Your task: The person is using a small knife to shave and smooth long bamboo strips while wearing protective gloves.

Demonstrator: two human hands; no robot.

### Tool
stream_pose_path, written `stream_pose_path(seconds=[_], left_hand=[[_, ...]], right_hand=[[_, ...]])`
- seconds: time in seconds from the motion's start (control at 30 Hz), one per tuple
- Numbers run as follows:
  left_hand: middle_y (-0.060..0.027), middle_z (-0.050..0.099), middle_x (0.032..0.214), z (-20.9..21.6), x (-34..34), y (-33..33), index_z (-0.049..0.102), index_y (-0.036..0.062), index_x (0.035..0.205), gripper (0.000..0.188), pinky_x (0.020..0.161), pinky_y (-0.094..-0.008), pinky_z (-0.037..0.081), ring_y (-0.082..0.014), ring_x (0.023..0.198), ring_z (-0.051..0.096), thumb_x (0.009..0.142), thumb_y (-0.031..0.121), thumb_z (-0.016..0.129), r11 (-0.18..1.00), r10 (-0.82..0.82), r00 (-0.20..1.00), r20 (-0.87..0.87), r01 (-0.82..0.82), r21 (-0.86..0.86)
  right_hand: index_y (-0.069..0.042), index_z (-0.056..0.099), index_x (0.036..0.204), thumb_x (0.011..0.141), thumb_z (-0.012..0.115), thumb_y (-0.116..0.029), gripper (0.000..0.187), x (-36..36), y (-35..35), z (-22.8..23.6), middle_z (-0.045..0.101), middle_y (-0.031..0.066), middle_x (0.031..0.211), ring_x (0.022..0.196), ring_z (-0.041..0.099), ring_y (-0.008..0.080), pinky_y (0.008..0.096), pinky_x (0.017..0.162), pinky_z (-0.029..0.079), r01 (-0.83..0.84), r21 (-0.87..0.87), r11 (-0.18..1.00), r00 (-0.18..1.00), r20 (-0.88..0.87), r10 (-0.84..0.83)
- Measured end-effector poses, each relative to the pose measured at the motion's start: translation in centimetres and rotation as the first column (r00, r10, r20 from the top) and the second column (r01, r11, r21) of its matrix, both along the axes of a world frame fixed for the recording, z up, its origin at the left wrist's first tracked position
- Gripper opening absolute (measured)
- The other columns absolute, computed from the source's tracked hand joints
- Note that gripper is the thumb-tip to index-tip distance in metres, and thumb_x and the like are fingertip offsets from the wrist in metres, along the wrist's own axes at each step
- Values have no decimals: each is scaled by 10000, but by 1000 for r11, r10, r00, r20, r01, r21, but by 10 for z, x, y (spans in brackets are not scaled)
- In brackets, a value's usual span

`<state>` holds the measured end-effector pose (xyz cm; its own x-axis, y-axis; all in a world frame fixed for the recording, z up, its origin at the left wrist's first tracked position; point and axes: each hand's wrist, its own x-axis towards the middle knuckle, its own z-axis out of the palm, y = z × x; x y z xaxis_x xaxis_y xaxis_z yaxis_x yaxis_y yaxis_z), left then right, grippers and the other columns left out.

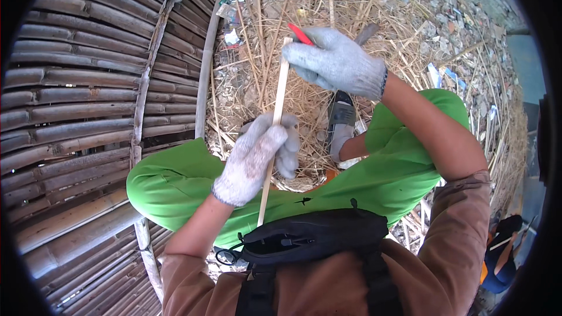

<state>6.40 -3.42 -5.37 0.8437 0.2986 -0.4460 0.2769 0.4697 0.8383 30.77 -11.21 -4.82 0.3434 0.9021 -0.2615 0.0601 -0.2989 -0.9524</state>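
A pale, narrow bamboo strip [281, 89] runs slantwise from my lap up to the other hand. My left hand [257, 151], in a soiled whitish knitted glove, is closed around its middle. At the strip's top end is my right hand [333, 58], also gloved, with its fingers closed. A slim red object [301, 34] sticks out from between its thumb and fingers, beside the strip's tip. The rest of that object is hidden in the glove, so its kind cannot be told.
A bamboo slat wall [88, 76] stands close on my left. Dry straw and shavings [316, 9] cover the rubble ground ahead. My green-trousered legs and sandalled foot [342, 118] lie below my hands. A black waist bag [316, 234] sits at my lap. Another person [502, 254] is at far right.
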Motion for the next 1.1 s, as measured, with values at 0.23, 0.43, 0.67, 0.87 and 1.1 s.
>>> stream_pose_path(seconds=[0.23,0.43,0.67,0.87,1.1], left_hand=[[6,534,772,-15,1,16,609,12,1321,316,487,-261,394,-94,565,485,1156,277,562,986,118,992,41,-112,-127],[27,488,742,-23,-4,14,625,45,1236,241,442,-246,299,-66,515,401,1157,262,552,979,163,986,-12,-164,-120],[48,401,672,-28,-34,-17,609,72,1170,232,411,-243,271,-65,485,366,1149,299,562,998,19,991,-132,-26,-52],[52,400,676,-45,-34,8,602,53,1195,241,410,-250,242,-60,483,342,1155,283,541,963,237,965,-107,-248,-103],[26,487,738,-43,-34,9,628,53,1179,231,468,-234,317,-58,546,405,1160,271,553,964,224,970,-91,-234,-129]], right_hand=[[-38,675,988,1047,639,-550,517,-8,-5,-31,661,160,771,716,686,363,510,673,532,-133,126,983,695,719,2],[-98,675,892,1020,674,-510,432,-25,-8,-34,700,148,753,693,716,386,499,619,553,-230,102,968,524,851,35],[-71,729,964,1064,471,-690,678,97,-9,-20,733,197,796,807,755,399,523,740,591,365,17,931,374,913,-163],[-44,720,982,1077,437,-697,718,55,-11,-19,724,197,817,784,745,391,521,752,567,210,57,976,582,795,-172],[-86,683,867,1017,645,-549,489,-44,3,-52,683,145,713,654,715,354,502,616,555,-268,-118,956,536,807,250]])
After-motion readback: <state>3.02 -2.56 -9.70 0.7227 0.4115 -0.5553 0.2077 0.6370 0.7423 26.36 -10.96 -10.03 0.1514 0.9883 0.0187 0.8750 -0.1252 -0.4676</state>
